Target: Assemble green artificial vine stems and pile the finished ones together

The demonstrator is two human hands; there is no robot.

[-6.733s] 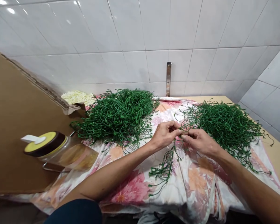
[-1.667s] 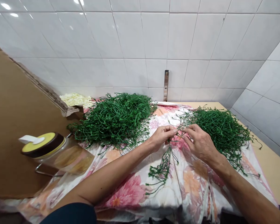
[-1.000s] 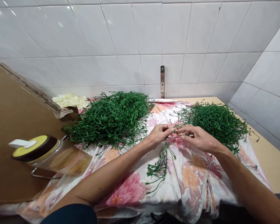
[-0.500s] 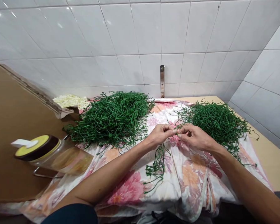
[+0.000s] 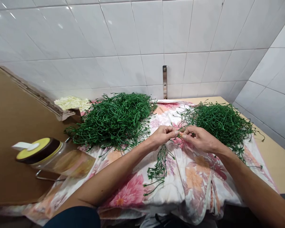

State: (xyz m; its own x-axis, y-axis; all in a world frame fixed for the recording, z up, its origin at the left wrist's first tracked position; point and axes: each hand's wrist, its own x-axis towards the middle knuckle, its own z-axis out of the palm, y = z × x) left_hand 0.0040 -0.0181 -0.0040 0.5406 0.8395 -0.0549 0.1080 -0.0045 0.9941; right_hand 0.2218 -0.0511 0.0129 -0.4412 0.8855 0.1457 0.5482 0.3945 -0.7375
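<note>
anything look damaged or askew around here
The cardboard at the left looks damaged: its upper edge is ragged and torn-looking. The yellow-lidded jar beside it appears tilted, though that may be lens distortion. The floral cloth lies rumpled.

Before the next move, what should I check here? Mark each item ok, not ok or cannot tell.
1. Left hand on the stems: ok, fingers pinched, small bunch trailing below.
2. Right hand gripping: cannot tell, detail at its fingertips too small.
3. Left pile and right pile apart: ok, cloth shows between.
4. Jar closed: ok, yellow lid on.
5. Cloth smooth: not ok, creased near the front.
</note>
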